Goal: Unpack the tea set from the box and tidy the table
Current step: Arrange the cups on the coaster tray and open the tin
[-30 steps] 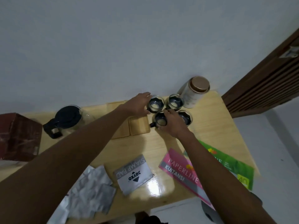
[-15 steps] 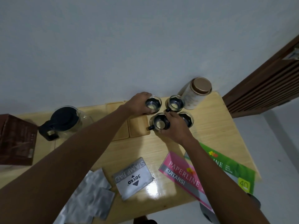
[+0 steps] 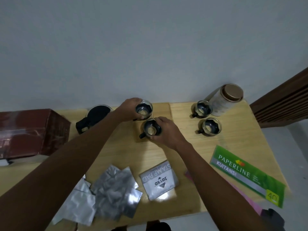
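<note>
My left hand [image 3: 129,110] grips a small glass cup [image 3: 144,108] with a dark holder at the back of the wooden table [image 3: 120,154]. Just in front of it, my right hand [image 3: 166,130] grips a second cup [image 3: 151,129]; both cups are over the wooden coasters [image 3: 162,109]. Two more cups stand apart to the right, one at the back [image 3: 202,108] and one nearer [image 3: 209,126]. A glass teapot [image 3: 95,116] with a black lid and handle stands left of my left hand. The dark red box [image 3: 31,130] lies at the far left.
A cylindrical tin [image 3: 225,99] with a copper lid stands at the back right by the wall. Silver foil sachets [image 3: 106,187], a Joyko stamp pad [image 3: 159,180] and green and pink Paperline receipt books [image 3: 246,174] lie near the front edge. A dark wooden door [image 3: 283,100] is at the right.
Both hands have carried their cups leftward, away from the other two cups and the tin, to above the coasters. The view has shifted, showing more of the red box.
</note>
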